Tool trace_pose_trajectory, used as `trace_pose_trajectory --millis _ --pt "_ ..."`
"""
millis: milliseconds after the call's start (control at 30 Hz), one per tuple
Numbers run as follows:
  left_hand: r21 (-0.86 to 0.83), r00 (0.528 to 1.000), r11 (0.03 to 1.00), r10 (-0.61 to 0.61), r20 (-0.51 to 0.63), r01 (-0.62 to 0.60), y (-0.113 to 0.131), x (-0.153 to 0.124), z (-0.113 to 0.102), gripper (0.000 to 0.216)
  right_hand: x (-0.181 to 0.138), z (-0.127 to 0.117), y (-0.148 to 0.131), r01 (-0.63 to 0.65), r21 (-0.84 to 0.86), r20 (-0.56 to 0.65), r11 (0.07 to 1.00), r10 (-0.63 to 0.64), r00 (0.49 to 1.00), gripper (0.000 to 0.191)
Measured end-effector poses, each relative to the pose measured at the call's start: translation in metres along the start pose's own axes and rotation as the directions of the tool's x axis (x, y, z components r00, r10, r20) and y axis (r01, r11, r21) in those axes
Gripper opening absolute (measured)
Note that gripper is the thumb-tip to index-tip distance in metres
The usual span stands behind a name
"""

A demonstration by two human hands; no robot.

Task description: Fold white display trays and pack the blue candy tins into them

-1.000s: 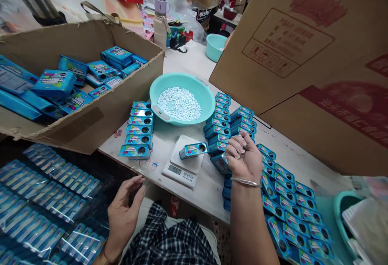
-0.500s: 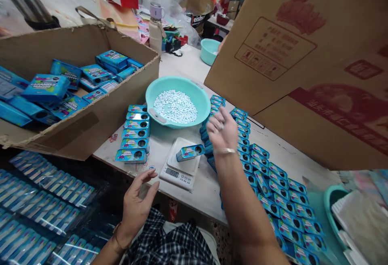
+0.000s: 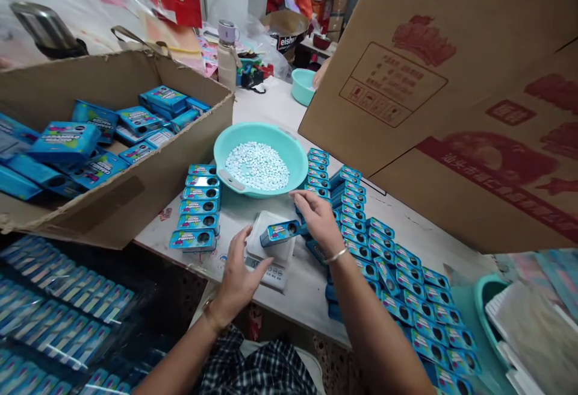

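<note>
White pellets point(image 3: 257, 166) cover the turquoise basin point(image 3: 295, 163), blue tins point(image 3: 67, 142) fill the cardboard carton point(image 3: 180, 187), and around the Caramelo tin point(image 3: 280, 233) on the digital scale point(image 3: 274, 278) the wide-spread left hand point(image 3: 237, 280) and half-curled right hand point(image 3: 318, 220), its contents unclear, have drawn closer.

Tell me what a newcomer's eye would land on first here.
Probably the turquoise bowl of small white pieces, near the middle of the table. Next might come the blue box on the white scale in front of the bowl, with rows of similar boxes to either side. A large carton with red print dominates the upper right.
</note>
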State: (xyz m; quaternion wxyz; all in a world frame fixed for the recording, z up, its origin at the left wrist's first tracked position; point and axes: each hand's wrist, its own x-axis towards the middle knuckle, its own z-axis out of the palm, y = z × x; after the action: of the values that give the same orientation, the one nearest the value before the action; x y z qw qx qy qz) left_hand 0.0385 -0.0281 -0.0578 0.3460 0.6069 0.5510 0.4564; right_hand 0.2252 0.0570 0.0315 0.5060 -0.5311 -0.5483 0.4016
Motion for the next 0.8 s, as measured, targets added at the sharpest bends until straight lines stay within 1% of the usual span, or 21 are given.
trace_pose_trajectory --millis 33,100,167,200,267,300,333,400,433,467,533,567,633,667,733,800 --pt "-0.001 1.0 1.0 0.022 0.018 -0.022 -0.002 0.008 0.009 0.068 -0.012 0.003 0.003 -0.044 0.05 -0.043 0.998 0.046 0.998 0.012" --pt "-0.021 0.996 0.998 0.055 0.067 -0.054 -0.004 0.021 0.023 0.055 -0.03 0.01 0.013 -0.129 0.192 -0.161 0.973 0.161 0.974 0.018" --pt "-0.035 0.988 0.995 0.098 0.122 -0.094 0.003 0.029 0.025 0.038 -0.043 0.015 0.024 -0.192 0.395 -0.262 0.899 0.31 0.914 0.022" --pt "-0.019 0.98 0.991 0.136 0.149 -0.134 0.011 0.032 0.021 0.034 -0.048 0.017 0.029 -0.204 0.503 -0.282 0.84 0.382 0.88 0.024" --pt "0.1 0.945 0.959 0.237 0.225 -0.264 0.033 0.035 0.007 0.04 -0.054 0.018 0.036 -0.202 0.691 -0.255 0.694 0.495 0.831 0.024" --pt "0.194 0.916 0.92 0.279 0.29 -0.342 0.047 0.036 -0.001 0.047 -0.056 0.019 0.039 -0.198 0.761 -0.22 0.618 0.532 0.818 0.024" --pt "0.294 0.879 0.859 0.303 0.368 -0.419 0.062 0.038 -0.008 0.052 -0.057 0.021 0.041 -0.193 0.814 -0.187 0.547 0.563 0.805 0.022" --pt "0.454 0.797 0.695 0.292 0.529 -0.557 0.09 0.041 -0.017 0.059 -0.06 0.028 0.044 -0.213 0.878 -0.115 0.428 0.622 0.775 0.019" --pt "0.504 0.761 0.613 0.271 0.59 -0.609 0.101 0.043 -0.019 0.061 -0.061 0.033 0.046 -0.234 0.894 -0.073 0.382 0.64 0.765 0.02" --pt "0.538 0.736 0.543 0.252 0.628 -0.645 0.111 0.044 -0.018 0.062 -0.062 0.038 0.047 -0.253 0.906 -0.032 0.34 0.65 0.759 0.022" --pt "0.58 0.713 0.445 0.226 0.664 -0.682 0.123 0.047 -0.015 0.062 -0.065 0.047 0.047 -0.262 0.928 0.024 0.265 0.659 0.752 0.021" --pt "0.591 0.709 0.42 0.22 0.67 -0.688 0.126 0.049 -0.012 0.061 -0.066 0.05 0.047 -0.246 0.941 0.031 0.232 0.665 0.746 0.02" --pt "0.591 0.71 0.423 0.215 0.671 -0.686 0.126 0.05 -0.009 0.057 -0.067 0.05 0.043 -0.179 0.968 0.007 0.174 0.697 0.717 0.015" --pt "0.579 0.714 0.455 0.216 0.666 -0.677 0.125 0.05 -0.009 0.055 -0.066 0.048 0.041 -0.146 0.978 -0.008 0.151 0.721 0.693 0.014" --pt "0.52 0.732 0.574 0.223 0.644 -0.633 0.119 0.047 -0.011 0.052 -0.064 0.039 0.033 -0.082 0.99 -0.034 0.117 0.751 0.659 0.015" --pt "0.414 0.757 0.72 0.234 0.61 -0.556 0.111 0.042 -0.014 0.05 -0.063 0.026 0.024 -0.023 0.994 -0.069 0.11 0.762 0.644 0.016"
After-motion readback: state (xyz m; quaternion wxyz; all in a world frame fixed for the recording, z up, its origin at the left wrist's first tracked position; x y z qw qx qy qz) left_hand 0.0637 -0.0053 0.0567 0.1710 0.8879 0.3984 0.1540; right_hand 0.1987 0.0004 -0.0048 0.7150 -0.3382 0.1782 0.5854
